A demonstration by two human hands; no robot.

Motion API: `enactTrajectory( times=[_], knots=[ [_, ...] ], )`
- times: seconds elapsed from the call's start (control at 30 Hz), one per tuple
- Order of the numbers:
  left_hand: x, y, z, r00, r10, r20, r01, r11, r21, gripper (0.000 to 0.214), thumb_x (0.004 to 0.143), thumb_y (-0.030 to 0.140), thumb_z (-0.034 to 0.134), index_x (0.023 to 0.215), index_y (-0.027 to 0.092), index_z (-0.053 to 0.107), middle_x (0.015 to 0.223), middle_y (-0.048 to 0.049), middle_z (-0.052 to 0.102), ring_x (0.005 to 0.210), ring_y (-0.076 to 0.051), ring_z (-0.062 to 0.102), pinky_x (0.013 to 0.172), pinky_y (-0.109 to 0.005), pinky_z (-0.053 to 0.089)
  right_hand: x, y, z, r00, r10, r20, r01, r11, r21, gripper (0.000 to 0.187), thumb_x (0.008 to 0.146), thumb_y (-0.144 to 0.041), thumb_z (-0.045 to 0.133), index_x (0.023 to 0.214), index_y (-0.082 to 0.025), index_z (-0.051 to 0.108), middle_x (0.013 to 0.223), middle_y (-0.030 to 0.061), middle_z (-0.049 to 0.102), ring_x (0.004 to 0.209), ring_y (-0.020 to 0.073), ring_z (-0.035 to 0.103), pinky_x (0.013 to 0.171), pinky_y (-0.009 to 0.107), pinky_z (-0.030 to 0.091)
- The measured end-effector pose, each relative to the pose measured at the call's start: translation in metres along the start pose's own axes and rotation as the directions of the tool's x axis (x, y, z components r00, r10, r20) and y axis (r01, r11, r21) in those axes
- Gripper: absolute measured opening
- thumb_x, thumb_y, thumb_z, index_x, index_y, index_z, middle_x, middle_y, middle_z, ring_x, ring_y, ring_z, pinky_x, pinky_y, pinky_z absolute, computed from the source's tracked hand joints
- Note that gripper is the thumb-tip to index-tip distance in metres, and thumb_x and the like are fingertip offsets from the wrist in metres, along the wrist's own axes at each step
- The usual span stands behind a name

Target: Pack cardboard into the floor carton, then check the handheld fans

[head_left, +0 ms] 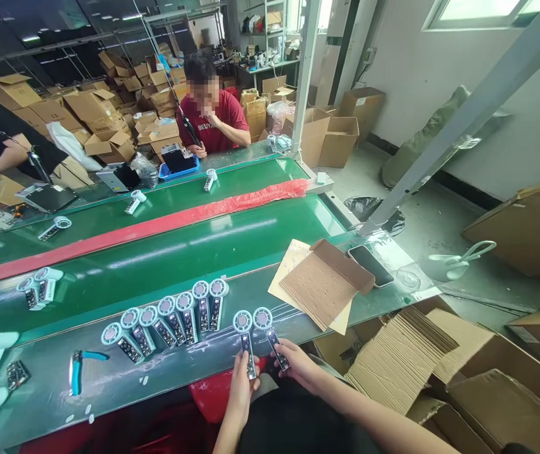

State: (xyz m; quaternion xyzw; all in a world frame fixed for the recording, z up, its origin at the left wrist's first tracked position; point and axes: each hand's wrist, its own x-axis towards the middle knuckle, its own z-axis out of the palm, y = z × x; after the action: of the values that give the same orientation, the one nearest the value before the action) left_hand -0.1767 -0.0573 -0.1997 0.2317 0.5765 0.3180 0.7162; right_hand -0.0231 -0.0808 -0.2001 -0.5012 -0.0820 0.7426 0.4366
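Hands lower centre: left hand (241, 384) pinches fan (246, 340), right hand (298, 366) pinches second fan (270, 334), handles gripped to line up beside row (166, 321).

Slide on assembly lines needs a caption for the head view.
Left hand and right hand each hold a small fan beside a row.

Item: white capital lettering across the chest of the red short-sleeved T-shirt (225, 116) worn by the person seated across the green conveyor belt (166, 252) from me. I can read "BEUY"; the rest is cut off behind that person's raised arm.

Item: dark printed panels on the handles of the small white handheld fans (170, 318) lined up before me. I see markings there, too small to read.
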Motion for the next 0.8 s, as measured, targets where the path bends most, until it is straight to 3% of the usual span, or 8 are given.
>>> enactTrajectory(
  times=[0.3,0.5,0.7,0.8],
  knots=[
    [0.007,-0.007,0.005,0.998,0.051,-0.033,-0.05,0.999,0.019,0.051,0.066,0.058,0.064,0.093,0.018,0.046,0.071,0.0014,0.052,0.054,-0.008,0.043,0.036,-0.015,0.03,0.009,0.007,-0.003,0.998,-0.016,-0.056,0.011,0.995,-0.099,0.038,0.07,-0.042,0.057,0.096,-0.015,0.05,0.081,0.0027,0.052,0.064,0.013,0.049,0.047,0.022,0.038],
    [0.003,-0.005,0.004,0.997,0.051,-0.052,-0.05,0.998,0.029,0.052,0.065,0.058,0.066,0.094,0.017,0.05,0.068,0.0014,0.052,0.052,-0.008,0.043,0.036,-0.015,0.029,0.007,0.009,-0.004,0.997,-0.06,-0.039,0.056,0.992,-0.109,0.051,0.065,-0.052,0.06,0.099,-0.016,0.048,0.08,0.0024,0.05,0.065,0.0138,0.047,0.045,0.022,0.036],
    [-0.016,0.009,0.004,0.999,-0.048,0.023,0.049,0.998,-0.05,0.051,0.057,0.049,0.076,0.086,0.012,0.056,0.075,-0.0042,0.055,0.06,-0.009,0.05,0.04,-0.015,0.035,-0.012,0.003,0.004,0.996,-0.078,0.047,0.081,0.995,-0.063,0.05,0.062,-0.062,0.06,0.079,-0.017,0.045,0.073,0.0011,0.047,0.063,0.0129,0.045,0.046,0.022,0.034],
    [-0.034,0.014,0.0,0.999,-0.032,0.028,0.033,0.998,-0.046,0.052,0.058,0.057,0.072,0.088,0.016,0.057,0.067,-0.0012,0.053,0.048,-0.007,0.045,0.031,-0.014,0.023,-0.028,0.002,0.003,0.983,-0.179,0.031,0.181,0.978,-0.104,0.053,0.068,-0.065,0.056,0.091,-0.018,0.047,0.076,0.0015,0.047,0.065,0.0135,0.044,0.049,0.023,0.035]
  ],
)
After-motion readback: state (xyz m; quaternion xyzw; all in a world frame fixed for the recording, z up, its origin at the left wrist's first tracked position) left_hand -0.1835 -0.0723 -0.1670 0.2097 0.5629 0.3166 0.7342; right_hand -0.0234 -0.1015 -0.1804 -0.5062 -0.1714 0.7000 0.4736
